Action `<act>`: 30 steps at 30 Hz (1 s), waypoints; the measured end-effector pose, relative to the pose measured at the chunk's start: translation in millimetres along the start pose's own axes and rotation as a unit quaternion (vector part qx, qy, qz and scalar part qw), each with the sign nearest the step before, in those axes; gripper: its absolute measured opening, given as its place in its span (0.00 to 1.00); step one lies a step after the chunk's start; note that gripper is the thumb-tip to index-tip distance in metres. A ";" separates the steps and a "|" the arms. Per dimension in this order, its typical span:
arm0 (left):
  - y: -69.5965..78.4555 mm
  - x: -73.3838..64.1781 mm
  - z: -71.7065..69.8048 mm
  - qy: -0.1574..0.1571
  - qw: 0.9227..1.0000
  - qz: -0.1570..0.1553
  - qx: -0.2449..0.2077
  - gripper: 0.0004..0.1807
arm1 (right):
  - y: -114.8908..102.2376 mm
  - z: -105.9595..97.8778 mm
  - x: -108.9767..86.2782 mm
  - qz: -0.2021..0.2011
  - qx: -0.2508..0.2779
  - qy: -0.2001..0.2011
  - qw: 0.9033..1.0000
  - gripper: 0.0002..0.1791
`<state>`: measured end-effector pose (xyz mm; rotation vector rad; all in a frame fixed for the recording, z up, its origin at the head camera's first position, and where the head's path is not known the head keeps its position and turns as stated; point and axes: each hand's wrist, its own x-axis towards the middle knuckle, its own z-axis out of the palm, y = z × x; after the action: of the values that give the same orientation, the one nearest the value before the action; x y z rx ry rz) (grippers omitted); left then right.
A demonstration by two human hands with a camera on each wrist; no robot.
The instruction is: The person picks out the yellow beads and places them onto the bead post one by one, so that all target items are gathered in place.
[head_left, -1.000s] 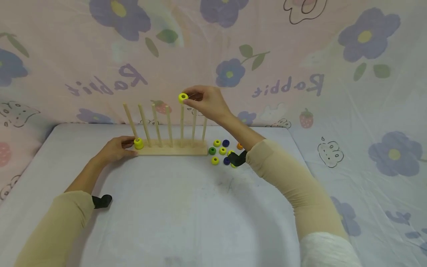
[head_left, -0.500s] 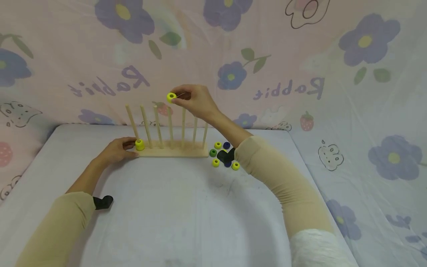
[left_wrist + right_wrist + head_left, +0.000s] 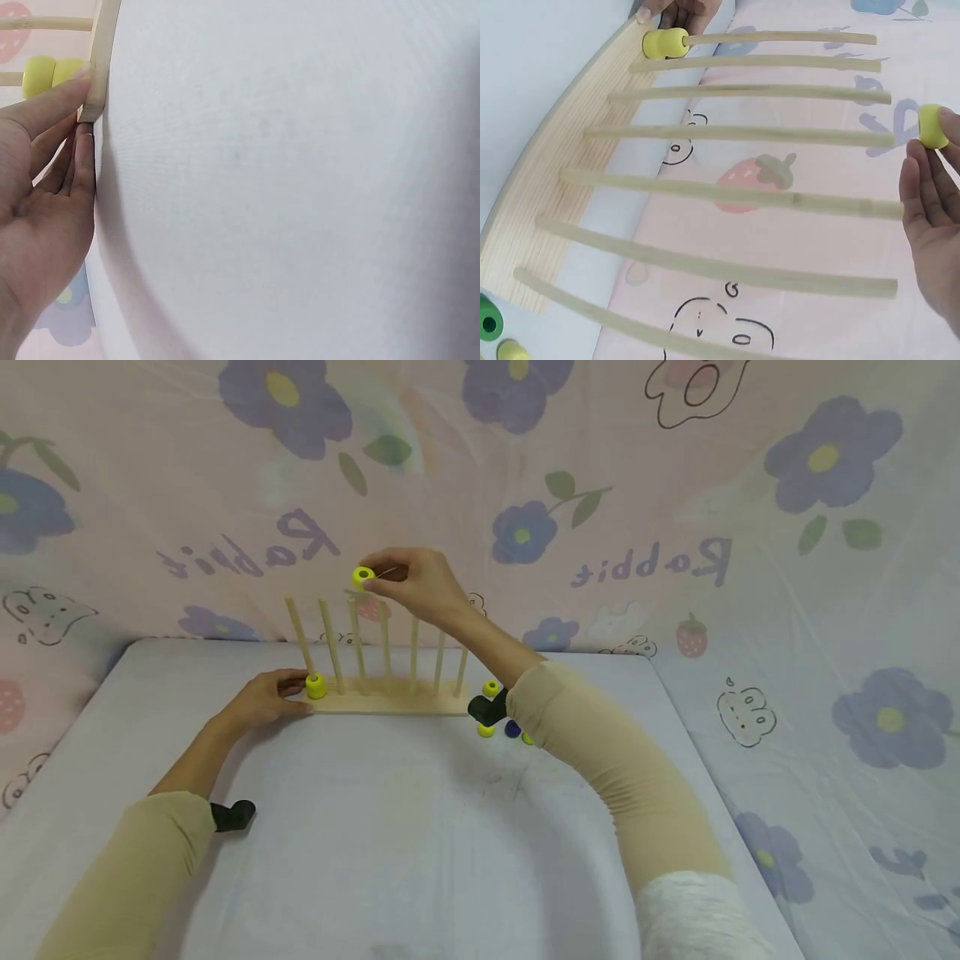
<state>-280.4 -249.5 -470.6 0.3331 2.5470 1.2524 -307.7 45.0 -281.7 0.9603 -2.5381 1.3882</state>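
Between thumb and fingertips, my right hand [image 3: 420,583] pinches a yellow bead [image 3: 363,577] in the head view, its hole facing up. The bead is raised about level with the peg tops, over the third peg from the left. A wooden peg rack [image 3: 390,703] with several upright pegs stands on the table. Two yellow beads [image 3: 54,75] sit stacked at the bottom of its leftmost peg. My left hand [image 3: 262,700] grips the rack's left end, thumb at the front and fingers at the end and behind.
Loose beads lie right of the rack, partly hidden by my right sleeve: a yellow bead [image 3: 486,730], a dark blue bead [image 3: 512,728] and a green bead [image 3: 489,322] among them. A printed cloth [image 3: 450,468] hangs behind the white table [image 3: 360,843].
My right hand has carried the yellow bead leftward above the pegs, from about the fifth peg to the third. My left hand stays at the rack's end.
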 end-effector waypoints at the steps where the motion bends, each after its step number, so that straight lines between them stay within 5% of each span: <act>1: -0.3 -0.2 0.2 0.000 1.000 -0.001 0.000 0.43 | -0.2 1.7 1.3 0.001 0.002 -0.002 1.000 0.16; 23: -3.6 3.9 -2.1 0.003 1.000 0.008 -0.004 0.44 | -14.5 29.0 30.7 0.032 0.077 -0.045 0.996 0.17; 30: -6.0 3.0 -1.3 0.004 1.000 0.002 -0.005 0.43 | -21.4 38.8 35.9 0.042 0.065 -0.081 0.994 0.19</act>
<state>-284.2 -253.0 -475.1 0.3316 2.5466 1.2700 -316.1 -11.0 -275.6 1.0376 -2.6617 1.5765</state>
